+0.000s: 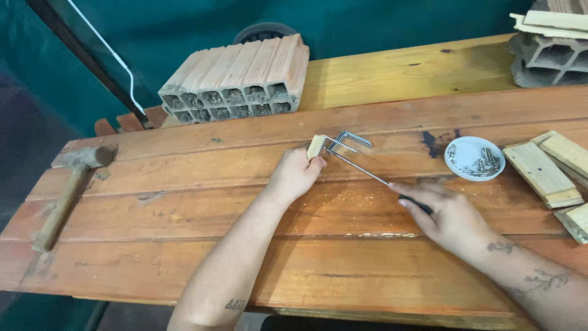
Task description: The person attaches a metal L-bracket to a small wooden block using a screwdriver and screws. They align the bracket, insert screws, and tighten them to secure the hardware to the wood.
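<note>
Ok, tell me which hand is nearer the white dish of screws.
Right. The right hand lies just below and left of the white dish, gripping a screwdriver; the left hand is further left, holding a small wood block.

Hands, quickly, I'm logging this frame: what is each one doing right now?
Left hand: closed on a small wooden block with a metal bracket.
Right hand: closed on a screwdriver, tip at the bracket.
</note>
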